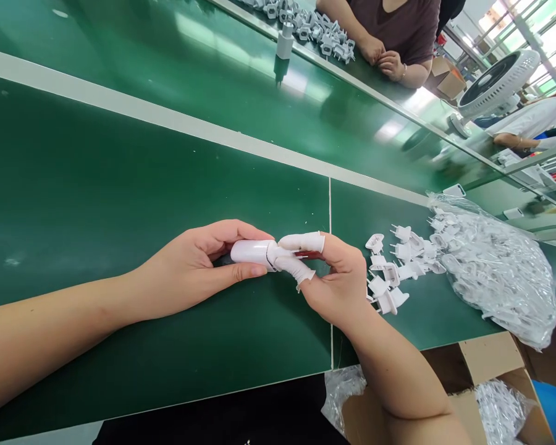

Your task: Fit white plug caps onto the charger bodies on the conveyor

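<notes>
Left hand (pixel 199 266) pinching white adapter (pixel 251 253) by its body; right hand (pixel 337 279), finger covers (pixel 302 241) on, pinching its other end, over green tabletop (pixel 259 340). Loose plug pieces (pixel 390 273) right, beside plastic bag (pixel 505 272). Farther: upright charger (pixel 285 43), plug heap (pixel 312 28), co-worker (pixel 398 31).

A glossy white plastic cylinder with rounded edges (pixel 252 252) lies sideways in the person's left hand (pixel 204 262), over the green tabletop (pixel 189 364). I can make out a thin dark seam circling its right end, partly hidden by the right hand's (pixel 338 278) white-covered fingertips.
</notes>
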{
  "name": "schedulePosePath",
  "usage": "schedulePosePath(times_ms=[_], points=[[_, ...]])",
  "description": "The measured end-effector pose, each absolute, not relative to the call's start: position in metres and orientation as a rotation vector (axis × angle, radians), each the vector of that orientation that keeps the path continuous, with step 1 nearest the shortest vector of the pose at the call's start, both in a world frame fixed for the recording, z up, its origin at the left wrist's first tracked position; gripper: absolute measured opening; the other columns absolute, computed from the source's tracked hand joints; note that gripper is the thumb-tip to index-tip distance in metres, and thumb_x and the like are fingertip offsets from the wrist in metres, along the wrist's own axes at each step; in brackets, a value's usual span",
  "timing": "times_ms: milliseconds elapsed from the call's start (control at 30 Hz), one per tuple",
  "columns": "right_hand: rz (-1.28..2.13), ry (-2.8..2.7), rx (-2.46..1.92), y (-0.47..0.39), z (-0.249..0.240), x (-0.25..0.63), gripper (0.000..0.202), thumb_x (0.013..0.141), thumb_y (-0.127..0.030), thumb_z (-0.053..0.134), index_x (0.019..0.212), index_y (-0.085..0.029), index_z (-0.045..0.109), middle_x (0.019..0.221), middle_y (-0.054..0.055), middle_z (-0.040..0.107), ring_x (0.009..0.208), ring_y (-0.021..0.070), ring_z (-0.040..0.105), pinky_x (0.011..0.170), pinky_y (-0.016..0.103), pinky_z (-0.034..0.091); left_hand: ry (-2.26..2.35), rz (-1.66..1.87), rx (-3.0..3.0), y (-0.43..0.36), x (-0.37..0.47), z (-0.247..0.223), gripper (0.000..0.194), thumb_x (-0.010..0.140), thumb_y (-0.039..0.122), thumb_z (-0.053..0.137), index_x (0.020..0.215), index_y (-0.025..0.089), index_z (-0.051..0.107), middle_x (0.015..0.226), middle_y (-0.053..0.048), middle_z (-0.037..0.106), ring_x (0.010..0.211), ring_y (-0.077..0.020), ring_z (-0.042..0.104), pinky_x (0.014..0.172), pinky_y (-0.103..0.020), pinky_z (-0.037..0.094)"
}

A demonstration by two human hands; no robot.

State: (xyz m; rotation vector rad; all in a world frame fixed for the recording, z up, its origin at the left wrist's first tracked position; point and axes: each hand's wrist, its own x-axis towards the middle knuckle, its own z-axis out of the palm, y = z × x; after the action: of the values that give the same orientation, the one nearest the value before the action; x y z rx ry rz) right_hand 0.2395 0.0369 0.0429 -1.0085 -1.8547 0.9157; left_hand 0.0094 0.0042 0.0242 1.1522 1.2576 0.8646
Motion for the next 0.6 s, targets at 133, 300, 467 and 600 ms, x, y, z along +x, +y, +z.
schedulePosePath(times_ms=[133,300,467,600], points=[[0.903,-1.859,-1.015,0.037,0.043,0.239,0.014,0.092,-0.019,0.083,0.099,-0.031,0.086,0.096,0.0,0.088,0.082,0.0196,0.082,0.077,0.037,0.071,1.25,0.875,1.178,0.004,0.008,0.02,0.039,0.083,0.057,0.092,0.115,0.035,0.088,0.105,-0.002,0.086,0.096,-0.0305,0.079,0.088,-0.036,0.065],[0.887,-1.86,-1.016,0.035,0.04,0.237,0.015,0.091,-0.017,0.08,0.096,-0.03,0.085,0.092,0.0,0.087,0.08,0.0201,0.08,0.074,0.037,0.07,1.292,0.844,1.257,0.002,0.008,0.016,0.049,0.084,0.068,0.091,0.119,0.033,0.087,0.107,-0.004,0.086,0.097,-0.0313,0.078,0.087,-0.039,0.064],[0.9,-1.834,-1.053,0.032,0.034,0.235,0.018,0.087,-0.014,0.077,0.094,-0.029,0.083,0.09,0.001,0.086,0.077,0.0204,0.08,0.071,0.037,0.069,1.298,0.867,1.333,-0.001,0.011,0.01,0.045,0.09,0.068,0.085,0.119,0.035,0.087,0.108,-0.003,0.086,0.097,-0.0299,0.077,0.087,-0.037,0.062],[0.87,-1.813,-1.031,0.03,0.029,0.234,0.021,0.086,-0.012,0.075,0.096,-0.029,0.082,0.09,0.001,0.085,0.079,0.021,0.08,0.071,0.037,0.069,1.267,0.943,1.388,0.0,0.015,0.002,0.04,0.091,0.064,0.083,0.117,0.034,0.087,0.101,-0.002,0.085,0.086,-0.0267,0.074,0.078,-0.035,0.058]])
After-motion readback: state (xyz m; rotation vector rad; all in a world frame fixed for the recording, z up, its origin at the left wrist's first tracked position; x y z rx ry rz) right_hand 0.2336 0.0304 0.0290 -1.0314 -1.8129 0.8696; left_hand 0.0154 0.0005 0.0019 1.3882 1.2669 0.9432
